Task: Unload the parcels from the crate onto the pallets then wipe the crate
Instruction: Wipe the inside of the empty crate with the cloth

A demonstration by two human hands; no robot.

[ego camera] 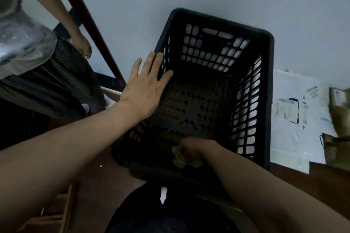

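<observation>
Nearest, right hand point(189, 150) clenched round a crumpled tan rag point(179, 158), low against the near inner wall of the black slotted crate point(269, 62). Left hand point(145, 89) flat, fingers straight and spread, over the crate's left rim. Just beside the right wall, a white labelled mailer bag point(295, 138); further right, a brown parcel point(339, 111). At left, another person's hand point(84, 45), hanging loose.

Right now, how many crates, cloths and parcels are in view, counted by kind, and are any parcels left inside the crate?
Black crate: 1
Crumpled cloth, gripped by the right hand: 1
White parcel: 1
Brownish parcels, cut off by the frame edge, upper and lower: 2
Parcels inside the crate: 0
Total: 5
</observation>
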